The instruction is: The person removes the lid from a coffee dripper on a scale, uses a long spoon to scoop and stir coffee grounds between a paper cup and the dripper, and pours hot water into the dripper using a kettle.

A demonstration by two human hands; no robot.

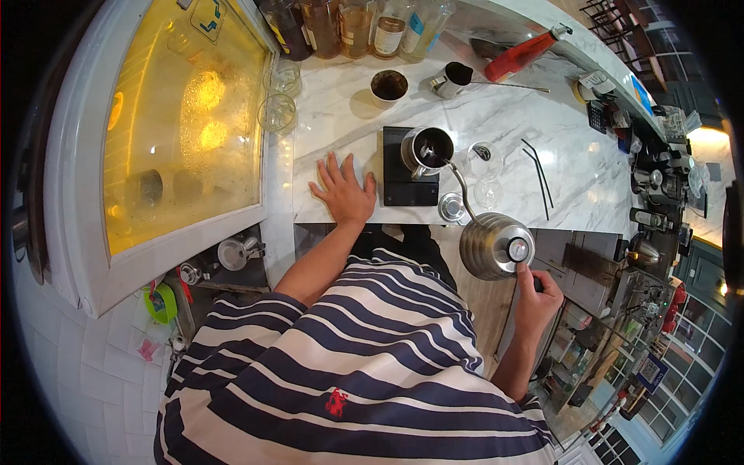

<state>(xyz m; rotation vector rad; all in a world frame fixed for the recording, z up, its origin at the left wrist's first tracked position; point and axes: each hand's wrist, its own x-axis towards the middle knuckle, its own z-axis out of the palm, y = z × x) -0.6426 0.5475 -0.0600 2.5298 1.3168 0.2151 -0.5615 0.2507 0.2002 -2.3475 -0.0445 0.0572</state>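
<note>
My right hand (pixel 535 299) is closed on the handle of a steel gooseneck kettle (pixel 494 247), which has a dial thermometer in its lid. The kettle's spout tip reaches the rim of a metal cup (pixel 427 152) with dark contents; whether water flows cannot be told. That cup stands on a black digital scale (pixel 410 195). Left of the scale, my left hand (pixel 347 195) lies flat on the marble-patterned counter (pixel 343 136), fingers spread, holding nothing. A small round metal piece (pixel 451 207) and a clear plastic cup or lid (pixel 483 160) are right of the scale.
A cup with dark grounds (pixel 389 87) and a metal pitcher (pixel 455 78) stand farther back, near a red bottle (pixel 520 56). Several bottles (pixel 388 32) line the rear. Glasses (pixel 277 113) sit beside a yellow-lit, white-framed cabinet (pixel 174 133). Two black straws (pixel 540 177) lie at right.
</note>
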